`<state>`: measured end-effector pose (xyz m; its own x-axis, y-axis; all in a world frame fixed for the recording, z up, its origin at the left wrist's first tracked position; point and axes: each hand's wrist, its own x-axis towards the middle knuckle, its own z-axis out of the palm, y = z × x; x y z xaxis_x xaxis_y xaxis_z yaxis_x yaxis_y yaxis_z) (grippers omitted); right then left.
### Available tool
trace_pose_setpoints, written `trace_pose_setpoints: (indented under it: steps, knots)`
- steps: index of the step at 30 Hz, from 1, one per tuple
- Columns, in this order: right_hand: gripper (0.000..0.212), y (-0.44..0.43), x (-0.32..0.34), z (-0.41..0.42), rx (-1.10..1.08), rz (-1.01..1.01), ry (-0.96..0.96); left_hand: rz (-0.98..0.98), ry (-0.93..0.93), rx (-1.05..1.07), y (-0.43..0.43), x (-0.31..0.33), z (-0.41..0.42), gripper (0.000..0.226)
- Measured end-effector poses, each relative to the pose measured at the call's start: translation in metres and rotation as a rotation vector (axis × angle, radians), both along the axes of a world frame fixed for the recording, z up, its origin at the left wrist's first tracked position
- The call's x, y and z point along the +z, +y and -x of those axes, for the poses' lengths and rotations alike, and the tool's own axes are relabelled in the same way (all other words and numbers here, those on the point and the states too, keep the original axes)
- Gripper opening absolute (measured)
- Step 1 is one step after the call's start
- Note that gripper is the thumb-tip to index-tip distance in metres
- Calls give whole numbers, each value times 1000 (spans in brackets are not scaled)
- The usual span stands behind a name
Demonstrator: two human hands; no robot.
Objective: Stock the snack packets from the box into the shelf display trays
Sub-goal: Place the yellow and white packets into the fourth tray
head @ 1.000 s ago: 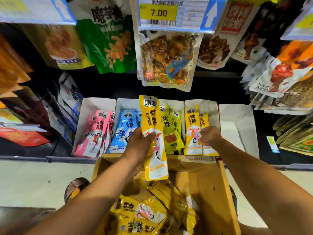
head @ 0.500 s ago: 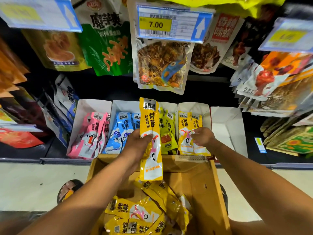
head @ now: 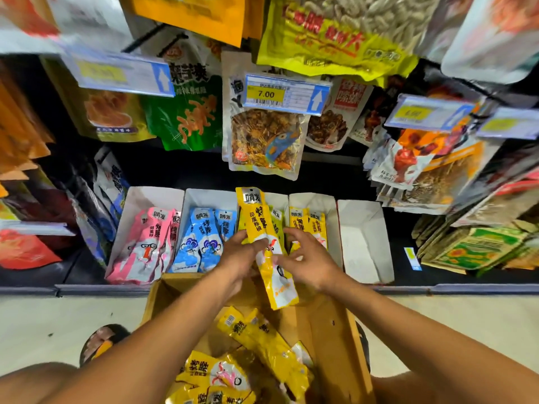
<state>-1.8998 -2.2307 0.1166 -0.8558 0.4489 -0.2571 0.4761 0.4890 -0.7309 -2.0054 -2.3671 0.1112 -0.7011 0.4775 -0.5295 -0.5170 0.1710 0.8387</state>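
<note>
A price tag reading 7.00 (head: 287, 94) hangs in front of a clear pouch (head: 264, 144) printed with a blue fish. Left of it hangs a green bag (head: 189, 118) with orange strips, its upper corner behind a blurred price tag (head: 122, 74). A yellow bag (head: 335, 33) of pale sticks hangs at the top. At right, white pouches (head: 405, 161) with a red print lean in a stack. A pale floor (head: 58, 319) lies below the shelf edge.

Yellow held packet (head: 264, 243); pink (head: 148, 243), blue (head: 201, 240) packets; white trays (head: 361, 228).

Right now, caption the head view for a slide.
Left hand holds a long yellow snack packet over the brown cardboard box, right hand beside it.
</note>
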Motion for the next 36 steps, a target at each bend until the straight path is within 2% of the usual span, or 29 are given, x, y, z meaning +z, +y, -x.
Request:
trace_pose_setpoints:
  steps: [2, 5, 8, 10, 12, 16, 18, 21, 24, 30, 36]
  knots:
    - [84, -17, 2, -5, 65, -125, -33, -23, 2, 4, 4, 0, -4, 15]
    - [83, -26, -2, -6, 49, -318, -98, 3, 10, 7, 8, 1, -9, 49]
    - [71, -26, -6, -5, 2, -343, -83, 42, 31, -64, 11, -3, -10, 46]
    - [67, -18, -9, -4, -28, -307, -84, 94, 114, -129, 11, -8, -10, 34]
    - [67, 0, -16, -3, -56, -289, -97, 153, 312, -221, 7, -17, -9, 26]
    - [64, 51, -38, -3, -148, -315, -128, 475, 800, -540, -18, -46, -3, 48]
    - [65, 85, -60, -4, -154, -301, -137, 647, 916, -692, -29, -63, 0, 56]
    - [79, 129, -91, -4, -164, -298, -185, 838, 890, -897, -39, -84, 1, 62]
    - [74, 138, -100, 2, -207, -348, -336, 945, 855, -1049, -43, -97, 0, 65]
    - [70, 143, -128, 19, -247, -406, -423, 1018, 867, -1110, -41, -106, 2, 71]
    - [56, 150, -154, 28, -239, -357, -386, 1018, 821, -1125, -40, -108, 3, 73]
